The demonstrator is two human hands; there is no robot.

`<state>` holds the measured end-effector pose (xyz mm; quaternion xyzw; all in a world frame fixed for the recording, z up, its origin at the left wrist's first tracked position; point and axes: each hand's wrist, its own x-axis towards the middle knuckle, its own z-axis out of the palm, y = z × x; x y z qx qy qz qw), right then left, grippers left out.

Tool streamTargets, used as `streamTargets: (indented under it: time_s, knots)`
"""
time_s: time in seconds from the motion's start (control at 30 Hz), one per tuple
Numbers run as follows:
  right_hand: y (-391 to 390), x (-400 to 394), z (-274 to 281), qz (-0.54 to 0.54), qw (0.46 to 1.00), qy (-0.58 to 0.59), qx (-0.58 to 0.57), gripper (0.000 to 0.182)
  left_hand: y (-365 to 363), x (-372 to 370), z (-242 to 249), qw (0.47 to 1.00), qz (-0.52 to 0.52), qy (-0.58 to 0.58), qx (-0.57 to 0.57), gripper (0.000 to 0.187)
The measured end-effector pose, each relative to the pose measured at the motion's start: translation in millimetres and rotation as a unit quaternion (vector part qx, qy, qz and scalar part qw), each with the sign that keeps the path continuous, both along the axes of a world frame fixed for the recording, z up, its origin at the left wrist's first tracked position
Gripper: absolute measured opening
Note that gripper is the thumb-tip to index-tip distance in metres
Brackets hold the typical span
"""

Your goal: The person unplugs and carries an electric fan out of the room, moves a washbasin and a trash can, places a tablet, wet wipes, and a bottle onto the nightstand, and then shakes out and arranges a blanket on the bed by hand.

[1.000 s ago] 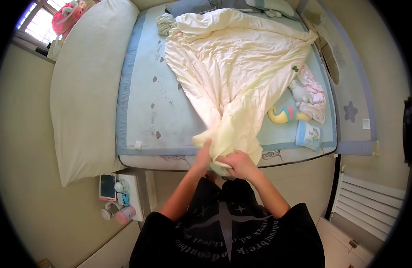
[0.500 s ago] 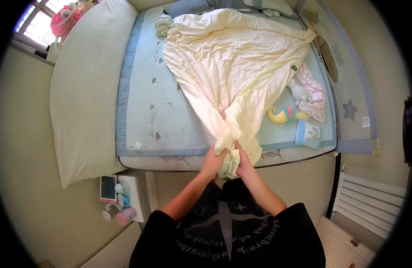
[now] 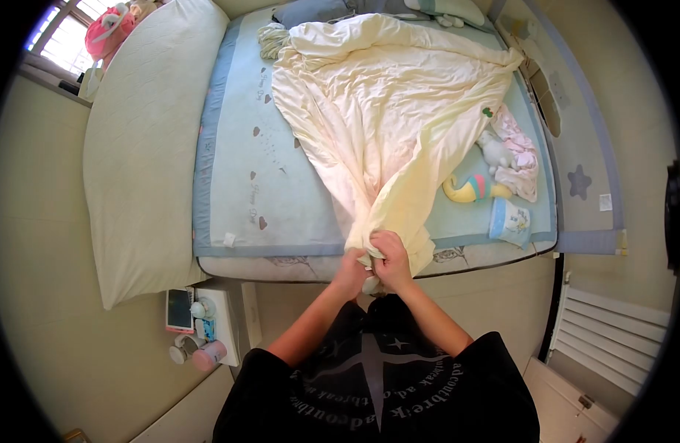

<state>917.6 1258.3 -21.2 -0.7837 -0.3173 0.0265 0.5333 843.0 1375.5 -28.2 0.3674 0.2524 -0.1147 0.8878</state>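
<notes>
A cream-coloured quilt (image 3: pixel 399 96) lies spread over the bed, its near end gathered into a narrow bunch at the front edge. My left hand (image 3: pixel 351 273) is closed around that bunch from the left. Beside it, my right hand (image 3: pixel 391 260) grips the same bunched fabric, its fingers folded over the top. A little cloth shows below and between the hands. To the right of the quilt lie a yellow stuffed toy (image 3: pixel 469 189), a grey plush toy (image 3: pixel 495 151), a pink patterned cloth (image 3: pixel 520 166) and a blue-and-white cloth item (image 3: pixel 510 221).
A light blue sheet (image 3: pixel 236 148) covers the mattress. A long pale padded panel (image 3: pixel 148 155) stands along the left, a mesh bed rail (image 3: pixel 576 133) on the right. At lower left, a small white cabinet (image 3: pixel 225 325) has a tablet (image 3: pixel 180 308) and bottles by it. A radiator (image 3: pixel 609 332) is lower right.
My right hand has shifted up and turned over the bunch, fingers now wrapped across it. The loose cloth end between my hands has been tucked in and less of it shows.
</notes>
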Motion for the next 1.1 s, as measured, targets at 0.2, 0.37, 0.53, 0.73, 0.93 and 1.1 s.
streamTargets:
  time_s: [0.2,0.37,0.53,0.73,0.93,1.1]
  knots:
    - [2,-3,23,0.026,0.999,-0.023,-0.036,0.041,32,15,58,0.959,0.017,-0.032,-0.280,0.064]
    - [15,-21,0,-0.117,0.968,0.211,0.070,0.026,35,19,29,0.991,-0.056,0.045,-0.116,0.056]
    - [16,-18,11,-0.014,0.999,0.042,0.013,0.028,36,15,11,0.992,-0.030,0.075,-0.099,0.048]
    - [16,-26,27,0.061,0.997,0.052,0.011,0.038,38,32,40,0.987,-0.007,0.157,-0.014,0.041]
    - [-18,-25,-1,-0.011,0.998,0.038,0.038,0.057,28,35,11,0.994,0.060,0.059,0.067,0.038]
    - [-54,-11,-41,-0.056,0.991,0.026,-0.115,0.060,23,47,28,0.983,0.106,0.084,0.125,0.040]
